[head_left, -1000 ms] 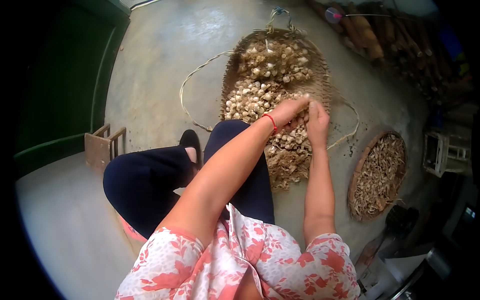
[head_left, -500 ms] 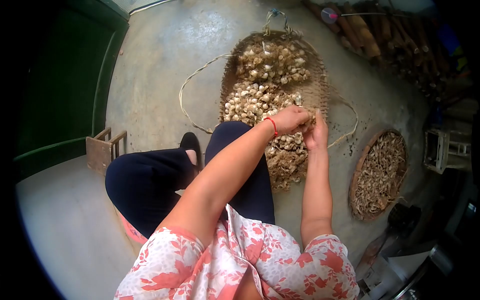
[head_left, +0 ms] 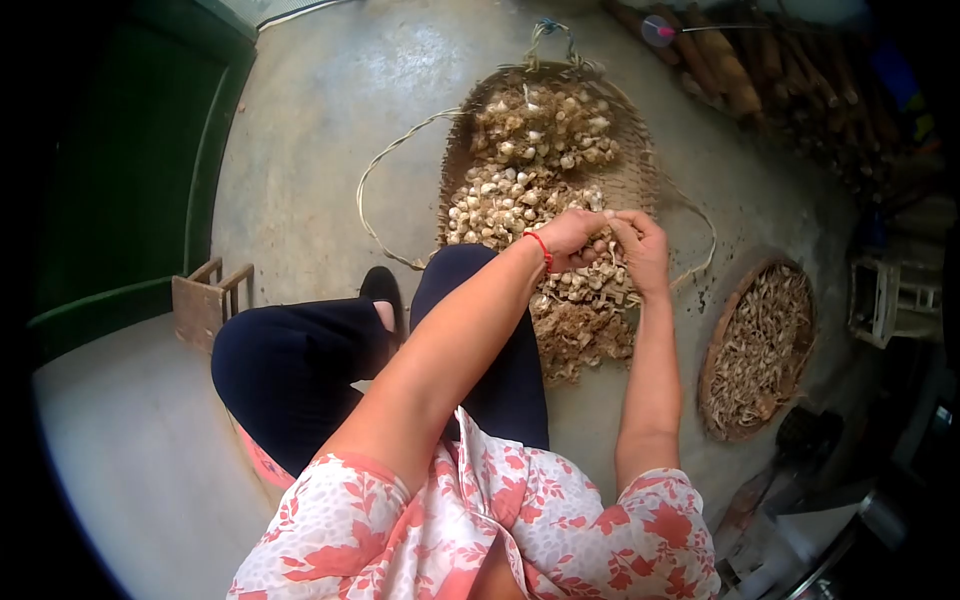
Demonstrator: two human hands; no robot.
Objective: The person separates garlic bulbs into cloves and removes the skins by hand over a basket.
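My left hand, with a red band at the wrist, is closed in front of a woven basket. Its fingertips meet those of my right hand, which pinches at the same spot. A small pale garlic bulb is between the fingers, mostly covered by them. Heaps of garlic bulbs lie in the basket, with dry brown roots and skins among them. Just below the hands are more bulbs and a brown pile of dry trimmings.
To the right is a round tray full of dry, pale pieces. A rope handle loops out from the basket's left side. Stacked logs lie at the top right. A small wooden stool stands at the left by a green door.
My right hand has shifted slightly up and right, and its fingers now bend over to pinch against my left fingertips. The left hand has moved slightly left.
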